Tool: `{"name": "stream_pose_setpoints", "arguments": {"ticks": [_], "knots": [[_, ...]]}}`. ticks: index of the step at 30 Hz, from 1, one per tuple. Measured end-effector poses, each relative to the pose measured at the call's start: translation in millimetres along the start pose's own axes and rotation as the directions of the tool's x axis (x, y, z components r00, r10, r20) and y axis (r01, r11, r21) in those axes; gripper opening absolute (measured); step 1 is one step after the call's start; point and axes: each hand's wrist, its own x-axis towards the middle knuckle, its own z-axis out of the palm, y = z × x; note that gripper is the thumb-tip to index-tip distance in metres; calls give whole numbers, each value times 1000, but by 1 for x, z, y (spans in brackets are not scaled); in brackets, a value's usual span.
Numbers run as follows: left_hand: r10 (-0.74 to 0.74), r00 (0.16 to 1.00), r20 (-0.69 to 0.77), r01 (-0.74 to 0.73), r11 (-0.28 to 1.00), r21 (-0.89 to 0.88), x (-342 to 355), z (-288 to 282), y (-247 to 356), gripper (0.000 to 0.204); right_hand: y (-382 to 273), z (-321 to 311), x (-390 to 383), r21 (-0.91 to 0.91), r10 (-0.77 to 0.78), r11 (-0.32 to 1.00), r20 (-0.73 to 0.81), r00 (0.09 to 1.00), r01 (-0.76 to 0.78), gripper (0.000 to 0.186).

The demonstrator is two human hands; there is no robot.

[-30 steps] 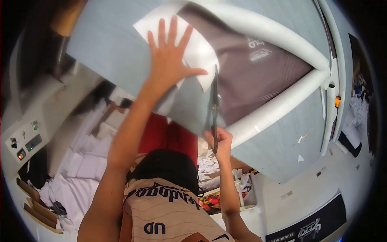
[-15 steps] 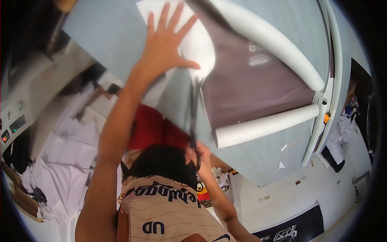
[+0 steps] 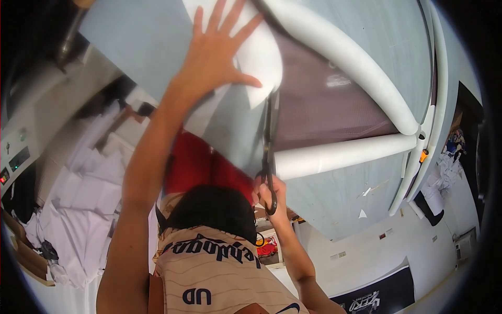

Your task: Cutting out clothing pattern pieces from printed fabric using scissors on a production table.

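Note:
My left hand [image 3: 212, 65] lies flat with fingers spread on a white curved paper piece [image 3: 261, 57] on the grey-blue table [image 3: 329, 204]. My right hand [image 3: 274, 193], closed round the handles of black long-bladed scissors [image 3: 270, 131], is at the table's near edge. The blades point up to the lower tip of the white piece; whether they are open or closed is unclear. Just right of them lies a brownish printed sheet [image 3: 334, 104] between two white rolls, one curved [image 3: 355, 68], one straighter [image 3: 340, 157].
Crumpled white cloth [image 3: 83, 209] fills the lower left, beside a panel with buttons [image 3: 15, 157]. An orange-handled tool [image 3: 424, 155] rests by long rolls along the table's right edge. Small white scraps [image 3: 362, 213] lie on the table. Red material [image 3: 191, 167] shows below my left arm.
My left hand sits higher in the picture than a second ago. My right hand with the scissors dipped down-left, then came back rightward. The lower roll appears more level than before.

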Motion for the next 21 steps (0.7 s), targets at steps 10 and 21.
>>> {"name": "stream_pose_setpoints", "arguments": {"ticks": [10,21], "knots": [[-31,999,37,28,997,75,-3,-3,-2,127,-8,6,25,-77,-14,997,-138,990,4,23],[-27,999,23,22,981,192,-8,-5,-5,126,-38,-24,35,-358,-16,933,-145,989,-37,25]]}}
